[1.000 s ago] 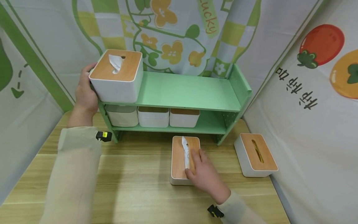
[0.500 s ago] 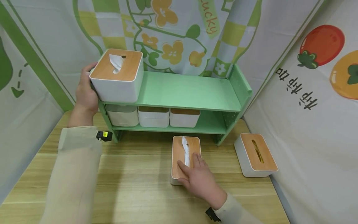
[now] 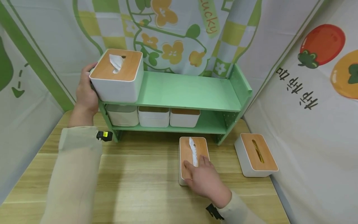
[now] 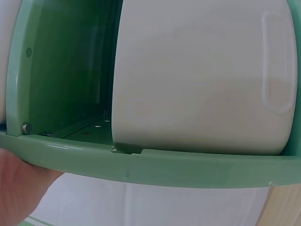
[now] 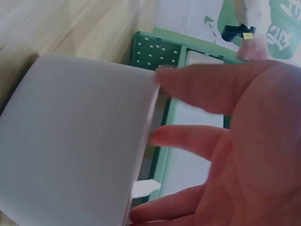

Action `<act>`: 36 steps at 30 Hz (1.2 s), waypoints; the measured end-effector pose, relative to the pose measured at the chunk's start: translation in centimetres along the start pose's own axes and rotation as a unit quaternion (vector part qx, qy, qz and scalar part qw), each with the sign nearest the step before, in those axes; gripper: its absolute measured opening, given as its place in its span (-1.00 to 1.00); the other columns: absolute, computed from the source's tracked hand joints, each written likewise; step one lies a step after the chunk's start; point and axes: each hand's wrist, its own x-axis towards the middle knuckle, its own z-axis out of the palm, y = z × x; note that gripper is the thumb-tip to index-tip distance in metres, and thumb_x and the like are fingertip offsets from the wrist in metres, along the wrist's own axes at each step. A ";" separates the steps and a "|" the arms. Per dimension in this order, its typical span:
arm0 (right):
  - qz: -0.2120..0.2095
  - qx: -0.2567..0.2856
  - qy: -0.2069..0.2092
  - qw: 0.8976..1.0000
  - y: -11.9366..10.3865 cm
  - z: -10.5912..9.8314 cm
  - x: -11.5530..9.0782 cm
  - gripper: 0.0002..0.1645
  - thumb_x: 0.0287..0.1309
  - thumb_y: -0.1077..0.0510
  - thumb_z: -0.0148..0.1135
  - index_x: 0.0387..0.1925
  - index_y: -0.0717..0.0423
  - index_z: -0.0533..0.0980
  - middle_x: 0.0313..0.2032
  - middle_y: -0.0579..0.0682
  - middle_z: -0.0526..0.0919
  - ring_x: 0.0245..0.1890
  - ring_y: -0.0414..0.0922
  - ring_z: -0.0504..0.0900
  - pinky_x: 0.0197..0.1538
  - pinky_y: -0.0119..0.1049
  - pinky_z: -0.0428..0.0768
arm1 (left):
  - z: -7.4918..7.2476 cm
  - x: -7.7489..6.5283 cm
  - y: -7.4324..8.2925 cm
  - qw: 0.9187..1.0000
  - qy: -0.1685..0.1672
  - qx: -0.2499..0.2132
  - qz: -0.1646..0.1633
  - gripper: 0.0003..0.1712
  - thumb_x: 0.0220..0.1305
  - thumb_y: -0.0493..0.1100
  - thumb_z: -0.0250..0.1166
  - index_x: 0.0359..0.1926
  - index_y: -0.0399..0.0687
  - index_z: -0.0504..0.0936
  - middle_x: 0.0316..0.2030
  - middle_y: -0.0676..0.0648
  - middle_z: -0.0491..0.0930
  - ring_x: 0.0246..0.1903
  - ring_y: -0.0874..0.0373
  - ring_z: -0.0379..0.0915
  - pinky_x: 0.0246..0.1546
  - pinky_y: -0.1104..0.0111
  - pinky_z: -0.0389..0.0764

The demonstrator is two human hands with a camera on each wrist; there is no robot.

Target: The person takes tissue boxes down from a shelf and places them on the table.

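My right hand (image 3: 208,182) lies with extended fingers on the wood-coloured lid of a white tissue box (image 3: 186,154) on the table. A white tissue sticks out of its slot. In the right wrist view, the fingertips touch the lid edge of that tissue box (image 5: 75,136). My left hand (image 3: 86,91) rests against the left end of the green shelf (image 3: 190,90), beside a larger tissue box (image 3: 116,90) on the upper board. Its fingertips are hidden behind that box. The left wrist view shows part of the left hand (image 4: 23,188) against the green side panel (image 4: 141,167).
On the lower board stand a cream box (image 3: 123,118), a white box (image 3: 153,119) and a white box with a brown lid (image 3: 184,119). Another wood-lidded box (image 3: 255,155) stands on the right of the wooden table (image 3: 139,186). Printed cloth (image 3: 307,140) walls surround it.
My right hand has shifted its hold on the tissue box, spreading over the lid. The box has then slid slightly right with it. The left hand has stayed in place.
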 end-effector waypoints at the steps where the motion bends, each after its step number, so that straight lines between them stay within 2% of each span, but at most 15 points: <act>1: -0.003 -0.001 -0.001 1.000 -0.1 0.0 0.1 -0.29 0.25 -0.22 0.26 0.37 -0.08 0.44 0.18 0.57 0.38 0.30 0.49 0.18 0.23 0.29 0.26 | 0.0 0.0 0.0 1.000 0.001 0.002 0.000 -0.36 0.51 0.25 -0.57 0.46 0.54 0.19 0.45 0.14 0.17 0.25 0.14 0.11 0.17 0.26 0.15; 6: -0.008 -0.011 -0.002 1.000 -0.3 0.3 0.6 -0.22 0.24 -0.31 0.23 0.40 -0.10 0.41 0.17 0.54 0.42 0.28 0.52 0.19 0.23 0.28 0.28 | 0.0 -0.2 0.1 1.000 0.001 0.009 -0.006 -0.35 0.50 0.26 -0.57 0.46 0.54 0.18 0.45 0.14 0.16 0.25 0.12 0.11 0.19 0.24 0.14; 12: -0.003 -0.019 -0.011 1.000 -0.5 0.1 0.7 -0.24 0.24 -0.28 0.25 0.38 -0.07 0.44 0.14 0.54 0.44 0.25 0.53 0.24 0.17 0.28 0.35 | 0.0 -0.2 0.1 1.000 -0.001 0.001 -0.004 -0.34 0.50 0.25 -0.58 0.48 0.51 0.17 0.45 0.13 0.16 0.23 0.08 0.13 0.15 0.24 0.17; 17: 0.010 -0.013 -0.022 1.000 -0.2 -0.3 0.6 -0.25 0.21 -0.24 0.30 0.36 -0.04 0.46 0.09 0.51 0.50 0.25 0.52 0.24 0.20 0.27 0.32 | 0.0 -0.2 0.2 1.000 -0.003 0.004 -0.005 -0.34 0.50 0.25 -0.58 0.48 0.52 0.16 0.46 0.13 0.15 0.24 0.08 0.13 0.17 0.24 0.16; 22: 0.019 -0.006 -0.023 1.000 0.4 -0.6 0.6 -0.28 0.15 -0.18 0.36 0.29 0.03 0.52 -0.14 0.41 0.65 0.23 0.51 0.29 0.18 0.20 0.38 | 0.0 -0.1 0.1 1.000 -0.006 0.003 -0.001 -0.35 0.50 0.24 -0.60 0.48 0.54 0.15 0.46 0.12 0.15 0.23 0.06 0.13 0.15 0.24 0.17; 26: 0.022 -0.016 -0.020 0.999 0.6 -0.8 0.4 -0.31 0.13 -0.12 0.39 0.25 0.08 0.55 -0.32 0.33 0.68 0.18 0.51 0.34 0.01 0.17 0.53 | 0.0 -0.1 0.0 1.000 -0.010 -0.001 -0.001 -0.35 0.51 0.24 -0.60 0.47 0.56 0.14 0.45 0.12 0.14 0.23 0.06 0.14 0.15 0.25 0.18; 29: 0.025 -0.030 -0.019 0.999 0.7 -1.0 0.2 -0.32 0.13 -0.10 0.40 0.24 0.10 0.55 -0.32 0.35 0.67 0.12 0.48 0.40 -0.19 0.15 0.59 | 0.0 -0.1 0.0 1.000 -0.008 0.000 -0.002 -0.36 0.51 0.24 -0.59 0.47 0.56 0.16 0.45 0.13 0.16 0.22 0.07 0.14 0.14 0.25 0.18; 31: 0.033 -0.038 -0.025 0.998 0.7 -1.1 0.1 -0.32 0.14 -0.09 0.40 0.26 0.11 0.54 -0.26 0.40 0.64 0.08 0.45 0.43 -0.27 0.12 0.60 | -0.1 -0.1 0.0 1.000 -0.005 0.007 -0.002 -0.36 0.51 0.25 -0.59 0.46 0.57 0.17 0.44 0.13 0.17 0.21 0.08 0.15 0.14 0.26 0.19; 33: 0.046 -0.039 -0.036 0.998 0.7 -1.3 0.1 -0.31 0.16 -0.07 0.40 0.28 0.11 0.52 -0.20 0.45 0.62 0.07 0.43 0.44 -0.32 0.10 0.58 | -0.1 -0.1 0.0 1.000 -0.001 0.014 -0.001 -0.36 0.51 0.25 -0.60 0.45 0.59 0.18 0.44 0.14 0.19 0.20 0.08 0.17 0.12 0.26 0.20; 36: 0.067 -0.029 -0.054 0.996 0.7 -1.5 0.0 -0.30 0.18 -0.06 0.39 0.30 0.11 0.49 -0.08 0.52 0.56 0.09 0.43 0.42 -0.29 0.11 0.58 | -0.2 -0.1 0.0 1.000 0.000 0.016 -0.001 -0.37 0.52 0.26 -0.59 0.44 0.60 0.19 0.43 0.14 0.20 0.18 0.06 0.19 0.10 0.26 0.22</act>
